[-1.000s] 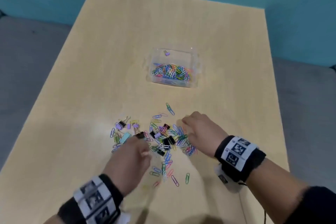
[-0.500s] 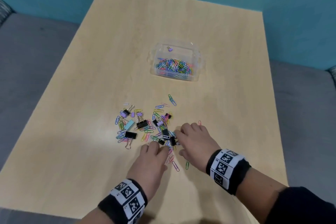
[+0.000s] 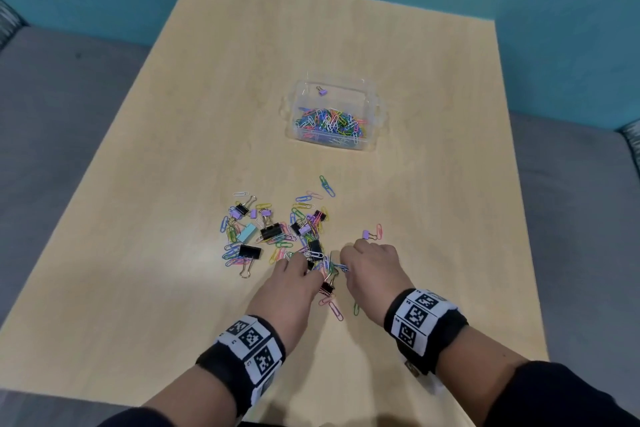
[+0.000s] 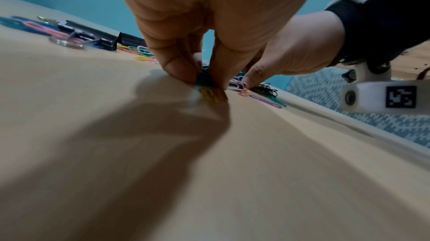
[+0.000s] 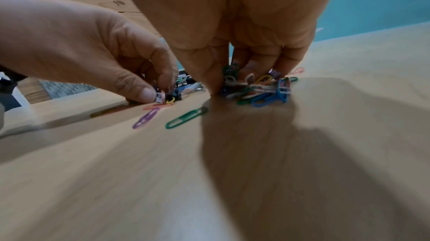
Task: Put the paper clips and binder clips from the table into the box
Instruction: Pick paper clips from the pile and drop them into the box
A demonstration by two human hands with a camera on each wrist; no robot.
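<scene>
With the left hand (image 3: 292, 279) and right hand (image 3: 370, 265) both pinching paper clips (image 5: 260, 88) against the desk (image 3: 173, 184), they should bunch them tightly before lifting toward the box (image 3: 372, 107).

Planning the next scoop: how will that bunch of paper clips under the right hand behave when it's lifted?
The bunch of paper clips under the right hand looks loosely tangled, so it will probably lift as a clump and shed strays. The thin, smooth wires lie flat on the table, so some may slip from the grip.
</scene>
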